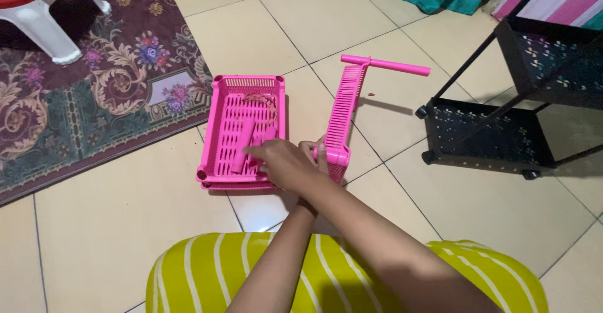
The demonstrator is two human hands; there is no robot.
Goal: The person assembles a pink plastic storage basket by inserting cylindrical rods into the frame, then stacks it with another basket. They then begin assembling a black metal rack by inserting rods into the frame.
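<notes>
Floor [490, 225]: glossy cream tiles with thin dark grout lines.
Rug [75, 112]: woven, dark red and green with floral scrolls, far left.
Black cart [502, 131]: perforated metal trays on small wheels, right.
Flat basket [245, 131]: pink slotted plastic, rectangular, lying on the floor at centre, loose pink tubes inside.
Upright basket [344, 115]: same pink plastic, standing on edge just right of the flat one, a smooth round pink rod [396, 66] across its far end.
Right hand [286, 162]: crossed over, fingers on a tube in the flat basket; grip unclear.
Left hand [314, 151]: mostly hidden, touching the upright basket's near corner.
</notes>
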